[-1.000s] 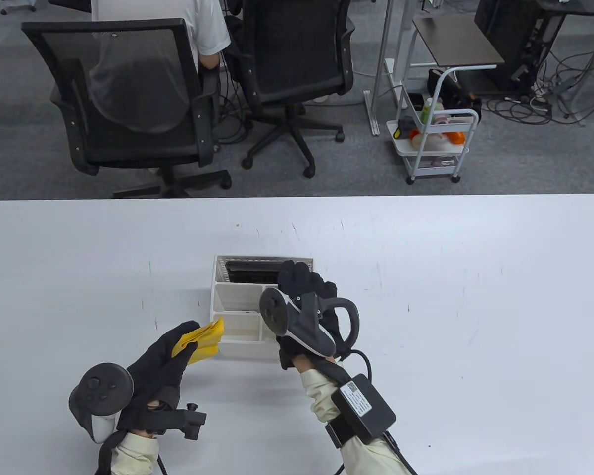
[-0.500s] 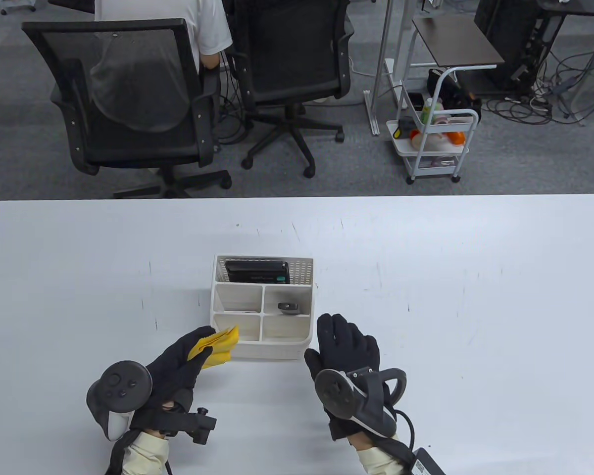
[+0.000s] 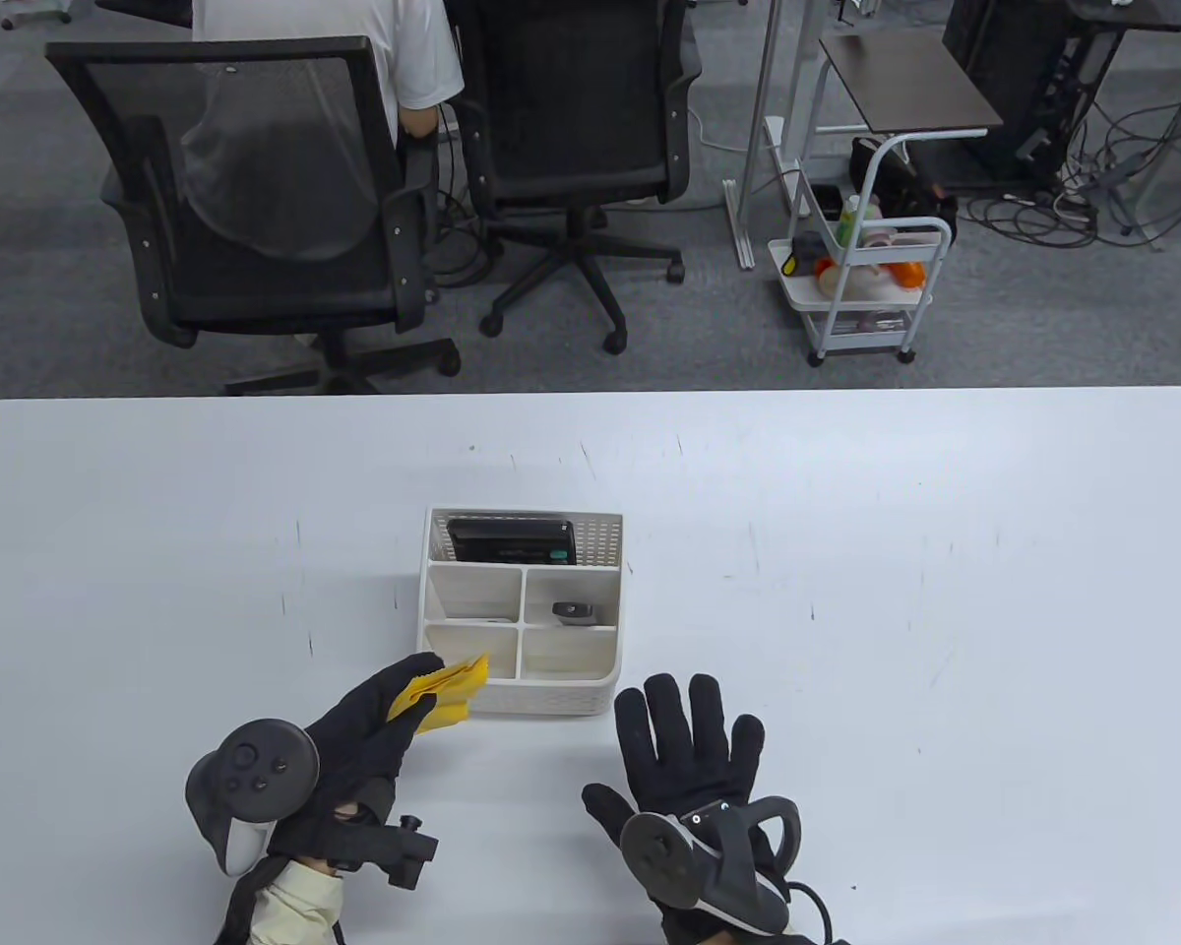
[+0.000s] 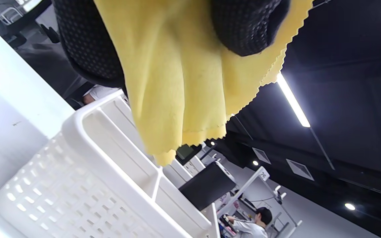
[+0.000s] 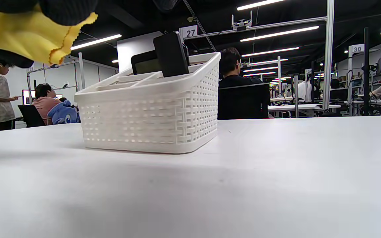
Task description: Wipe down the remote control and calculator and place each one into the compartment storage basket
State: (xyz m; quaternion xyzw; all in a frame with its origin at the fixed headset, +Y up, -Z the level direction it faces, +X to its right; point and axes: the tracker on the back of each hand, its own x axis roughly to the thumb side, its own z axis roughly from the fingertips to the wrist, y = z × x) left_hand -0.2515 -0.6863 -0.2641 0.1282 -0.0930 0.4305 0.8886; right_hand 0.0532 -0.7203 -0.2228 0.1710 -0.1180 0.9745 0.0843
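Calculator [image 3: 510,540] and remote control [image 3: 574,612] both sit inside the compartment storage basket [image 3: 519,696], so we judge the putting-away step as finished or nearly so. We see the calculator in the long rear compartment, standing on edge, its long axis running left to right along the back wall, its face tilted toward us. The remote control stands upright in the middle-right compartment, long axis vertical; from above only its top end shows, and in the right wrist view it rises above the rim as a dark slab [image 5: 171,54] in front of the calculator [image 5: 144,64].

Our left hand [image 3: 359,733] hovers at the basket's near-left corner, its thumb and fingers pinching a folded yellow cloth [image 3: 445,685] whose free edge hangs over the front-left compartment; the left wrist view shows the cloth [image 4: 177,82] draped between the gloved fingers [image 4: 246,26] above the white rim [image 4: 111,162]. Our right hand [image 3: 694,753] lies flat on the table [image 3: 945,591] just in front of the basket's near-right corner, fingers straight and spread, holding nothing.

What remains, as we judge it, is only to dispose of the cloth: the next move calls for carrying it clear of the basket and setting it on bare table, without brushing the upright remote control.
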